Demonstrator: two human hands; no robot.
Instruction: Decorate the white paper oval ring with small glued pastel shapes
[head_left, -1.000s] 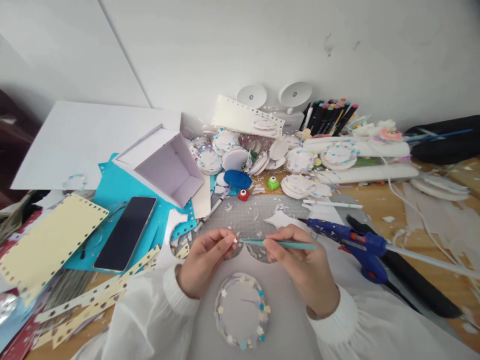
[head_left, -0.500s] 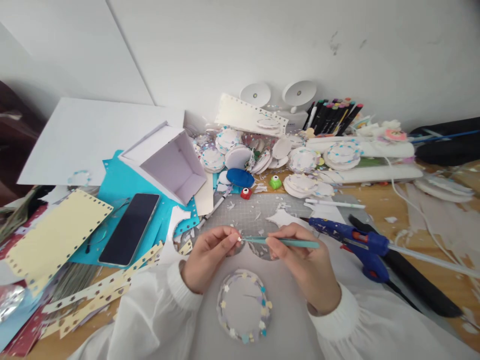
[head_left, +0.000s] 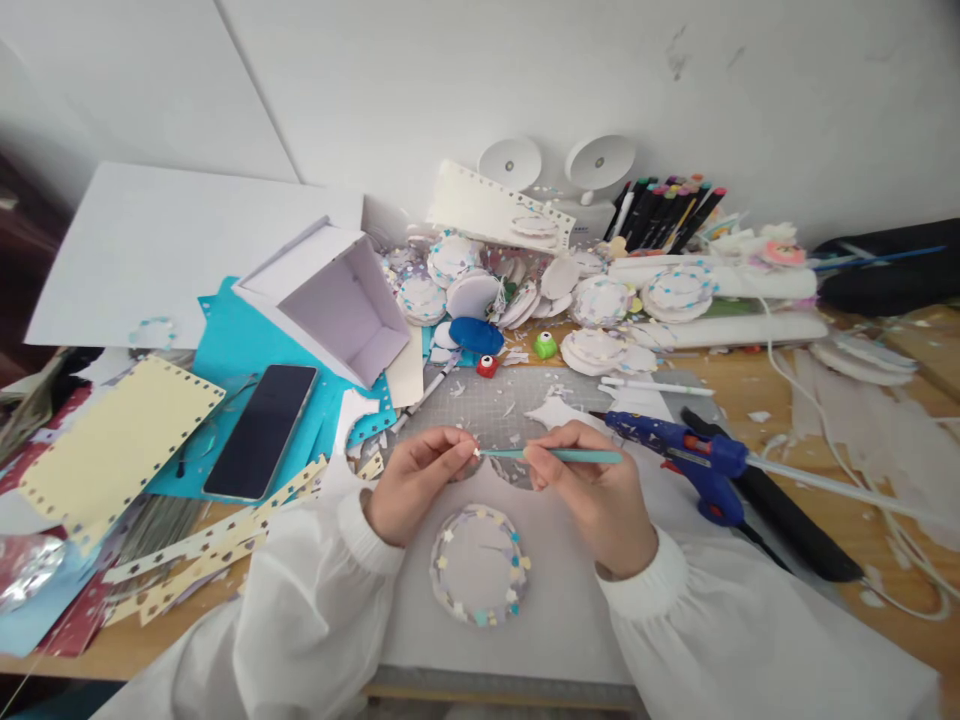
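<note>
My left hand (head_left: 424, 482) is closed in a pinch on a tiny white paper piece (head_left: 477, 452), perhaps a punched star or flower; its exact shape is too small to tell. Turquoise tweezers (head_left: 592, 456) lie level in my right hand (head_left: 589, 500), which is closed round them, their tip at the white piece. Below both hands, flat on white paper (head_left: 570, 620), rests a round paper disc (head_left: 480, 570) ringed with small white, yellow and blue shapes. To the right of my right hand lies a blue hot glue gun (head_left: 690, 450) with a clear glue stick in its back.
A phone (head_left: 261, 432) lies on blue paper beside an open white box (head_left: 337, 310). Punched yellow card (head_left: 124, 450) is at left. Behind the cutting mat (head_left: 502, 395) are decorated discs (head_left: 600, 300), red and green punches (head_left: 545, 345), markers (head_left: 667, 215) and a two-headed lamp (head_left: 510, 163).
The camera view has shifted, and the table's front edge now shows at the bottom. The tweezers' tip has come closer to the white piece in my left fingers.
</note>
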